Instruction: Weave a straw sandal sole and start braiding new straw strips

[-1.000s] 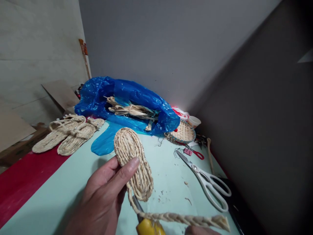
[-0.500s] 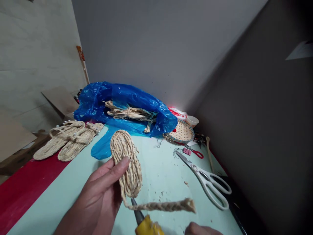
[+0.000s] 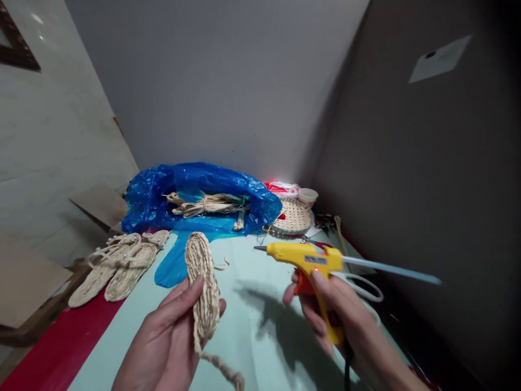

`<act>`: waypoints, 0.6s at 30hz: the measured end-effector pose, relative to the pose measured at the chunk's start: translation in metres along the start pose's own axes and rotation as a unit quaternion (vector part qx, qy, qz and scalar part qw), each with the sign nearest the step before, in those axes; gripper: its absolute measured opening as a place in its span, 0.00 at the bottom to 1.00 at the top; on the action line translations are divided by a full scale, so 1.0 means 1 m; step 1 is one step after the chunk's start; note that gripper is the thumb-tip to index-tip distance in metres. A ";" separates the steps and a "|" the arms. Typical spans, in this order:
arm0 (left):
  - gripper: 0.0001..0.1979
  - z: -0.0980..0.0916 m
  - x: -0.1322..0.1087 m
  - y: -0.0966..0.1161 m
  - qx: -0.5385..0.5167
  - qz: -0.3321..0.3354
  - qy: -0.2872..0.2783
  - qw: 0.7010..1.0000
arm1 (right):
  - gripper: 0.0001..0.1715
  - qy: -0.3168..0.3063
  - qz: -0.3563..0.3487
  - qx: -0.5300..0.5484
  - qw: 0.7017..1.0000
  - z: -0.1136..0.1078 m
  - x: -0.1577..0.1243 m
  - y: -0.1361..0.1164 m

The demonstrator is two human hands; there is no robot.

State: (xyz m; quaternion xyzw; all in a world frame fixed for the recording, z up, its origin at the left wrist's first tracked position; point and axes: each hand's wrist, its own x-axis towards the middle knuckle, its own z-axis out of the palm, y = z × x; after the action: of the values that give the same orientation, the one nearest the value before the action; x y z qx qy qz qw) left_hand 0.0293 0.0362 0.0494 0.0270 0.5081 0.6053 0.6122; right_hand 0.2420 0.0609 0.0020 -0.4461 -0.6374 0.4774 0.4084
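My left hand point(image 3: 171, 326) grips a braided straw sole point(image 3: 202, 293), thumb across its face and fingers behind. It is an oval coil of plaited cord, held upright above the table. From its lower end a loose braid tail point(image 3: 223, 370) hangs down to the right. In my right hand point(image 3: 329, 309) is a yellow hot glue gun point(image 3: 299, 256), raised off the table with its nozzle pointing left toward the sole but apart from it. A long clear glue stick point(image 3: 391, 269) sticks out of its back. White-handled scissors point(image 3: 368, 288) lie partly hidden behind the right hand.
Finished straw sandals point(image 3: 130, 266) with beads stand at the left. A blue plastic bag point(image 3: 195, 176) holding bundled straw point(image 3: 211, 205) lies at the back, beside a woven basket point(image 3: 295, 217) and a cup point(image 3: 308, 196). Grey walls close in behind and right.
My right hand has lifted the glue gun from low at the front up to the right of the sole. The sole has turned slightly edge-on, and its tail now hangs lower. The view has tilted up.
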 end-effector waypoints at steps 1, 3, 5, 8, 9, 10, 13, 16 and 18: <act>0.07 0.000 0.000 -0.001 0.004 0.000 -0.003 1.000 | 0.30 -0.016 0.064 0.090 0.994 -0.002 0.007 0.001; 0.07 -0.001 0.000 -0.003 0.013 0.012 -0.015 1.000 | 0.28 -0.043 0.116 0.170 0.978 -0.005 0.019 0.008; 0.08 -0.004 0.001 -0.006 0.024 0.039 -0.034 0.998 | 0.23 -0.054 0.122 0.099 0.986 -0.009 0.028 0.017; 0.08 -0.007 0.002 -0.010 0.031 0.073 -0.069 0.994 | 0.24 -0.060 0.113 -0.114 0.985 -0.015 0.034 0.027; 0.08 -0.007 0.002 -0.010 0.028 0.076 -0.084 0.993 | 0.26 -0.053 0.107 -0.169 0.978 -0.017 0.034 0.028; 0.08 -0.006 0.002 -0.011 0.023 0.075 -0.099 0.992 | 0.26 -0.038 0.098 -0.212 0.971 -0.018 0.033 0.028; 0.08 -0.003 -0.001 -0.012 0.012 0.074 -0.117 0.990 | 0.26 0.024 0.064 -0.340 0.938 -0.023 0.030 0.025; 0.08 -0.001 -0.004 -0.014 0.013 0.087 -0.114 0.990 | 0.27 0.065 0.045 -0.449 0.890 -0.025 0.027 0.023; 0.09 -0.001 -0.005 -0.016 0.008 0.096 -0.117 0.988 | 0.25 0.076 0.041 -0.495 0.865 -0.025 0.025 0.022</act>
State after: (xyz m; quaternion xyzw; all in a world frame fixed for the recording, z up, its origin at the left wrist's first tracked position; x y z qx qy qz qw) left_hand 0.0419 0.0276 0.0413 0.1514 0.4325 0.6500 0.6062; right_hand 0.2629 0.0940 -0.0114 -0.6506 -0.7378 0.0800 0.1612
